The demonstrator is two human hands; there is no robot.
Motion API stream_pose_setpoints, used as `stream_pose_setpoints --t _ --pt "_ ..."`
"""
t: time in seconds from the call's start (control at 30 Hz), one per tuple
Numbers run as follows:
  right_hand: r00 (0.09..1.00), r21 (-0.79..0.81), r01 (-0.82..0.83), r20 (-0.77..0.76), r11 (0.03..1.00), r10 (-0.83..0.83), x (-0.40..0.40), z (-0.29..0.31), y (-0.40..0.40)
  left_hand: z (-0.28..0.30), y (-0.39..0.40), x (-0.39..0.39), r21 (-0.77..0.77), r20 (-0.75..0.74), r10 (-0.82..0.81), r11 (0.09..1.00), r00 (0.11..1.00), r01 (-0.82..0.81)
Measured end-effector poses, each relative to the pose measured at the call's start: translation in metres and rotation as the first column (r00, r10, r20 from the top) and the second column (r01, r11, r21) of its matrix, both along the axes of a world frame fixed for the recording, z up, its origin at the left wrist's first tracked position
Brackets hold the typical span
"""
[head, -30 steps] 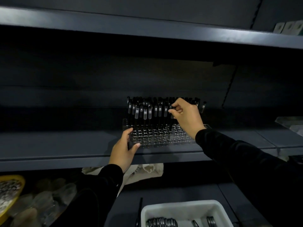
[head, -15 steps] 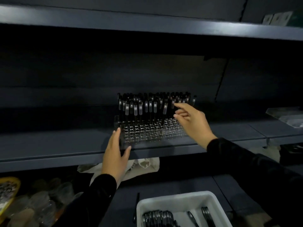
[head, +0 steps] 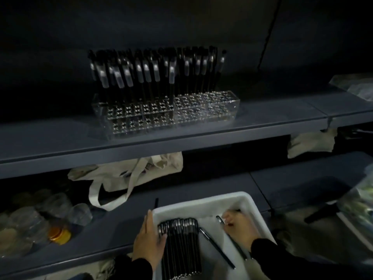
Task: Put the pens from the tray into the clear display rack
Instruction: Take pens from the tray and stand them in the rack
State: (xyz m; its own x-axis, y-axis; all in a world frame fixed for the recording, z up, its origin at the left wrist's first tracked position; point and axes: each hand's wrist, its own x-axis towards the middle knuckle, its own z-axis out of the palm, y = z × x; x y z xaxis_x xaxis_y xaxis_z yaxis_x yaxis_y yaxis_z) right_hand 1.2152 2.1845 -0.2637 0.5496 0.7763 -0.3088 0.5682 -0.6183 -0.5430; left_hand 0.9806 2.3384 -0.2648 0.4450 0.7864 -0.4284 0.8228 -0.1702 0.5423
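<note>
My right hand (head: 239,225) curls round one slim black pen (head: 222,220) in the white plastic tray (head: 250,201), lower centre; my left hand (head: 150,242) rests flat-fingered on the bundled pens (head: 180,245). Light, stiff, slippery: pinch mid-barrel. The clear display rack (head: 205,110) waits upper centre.

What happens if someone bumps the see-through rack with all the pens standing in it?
The clear rack probably slides easily, being smooth plastic on a flat shelf. It might tip backward: the tall standing pens crowd its rear rows, leaving the front holes empty.
</note>
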Motion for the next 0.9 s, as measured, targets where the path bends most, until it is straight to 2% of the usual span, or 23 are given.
stream_pose_setpoints --t 0.13,0.27,0.4,0.57,0.63,0.73,0.8,0.9 --pt "0.994 -0.115 -0.055 -0.103 0.992 0.043 -0.023 -0.036 0.020 -0.012 -0.006 0.003 0.022 0.033 0.108 0.994 0.994 -0.109" --pt "0.986 -0.166 -0.168 -0.035 0.972 0.164 -0.040 -0.044 0.041 -0.011 -0.013 -0.001 0.030 0.120 0.132 0.990 0.984 -0.136" --pt "0.989 -0.164 -0.148 -0.006 0.975 0.149 -0.042 -0.049 0.042 -0.011 -0.015 -0.001 0.049 0.166 0.121 0.990 0.979 -0.131" --pt "0.995 0.011 -0.080 -0.059 0.997 0.081 -0.034 -0.018 0.032 -0.001 -0.015 -0.004 0.108 0.144 0.038 0.993 0.989 -0.054" --pt "0.991 0.107 -0.103 -0.074 0.989 0.111 -0.029 0.013 0.029 0.010 -0.014 -0.005 0.160 0.135 0.005 0.987 0.991 -0.026" --pt "0.979 0.189 -0.191 -0.036 0.963 0.201 -0.021 0.074 0.031 0.044 -0.007 -0.008 0.207 0.201 0.022 0.976 0.979 -0.064" --pt "0.971 0.280 -0.234 0.015 0.931 0.240 -0.020 0.123 0.034 0.073 -0.002 -0.012 0.284 0.270 -0.003 0.956 0.963 -0.076" --pt "0.977 0.541 -0.206 0.077 0.816 0.197 -0.024 0.196 0.043 0.115 0.010 -0.019 0.424 0.385 -0.037 0.895 0.922 -0.141"
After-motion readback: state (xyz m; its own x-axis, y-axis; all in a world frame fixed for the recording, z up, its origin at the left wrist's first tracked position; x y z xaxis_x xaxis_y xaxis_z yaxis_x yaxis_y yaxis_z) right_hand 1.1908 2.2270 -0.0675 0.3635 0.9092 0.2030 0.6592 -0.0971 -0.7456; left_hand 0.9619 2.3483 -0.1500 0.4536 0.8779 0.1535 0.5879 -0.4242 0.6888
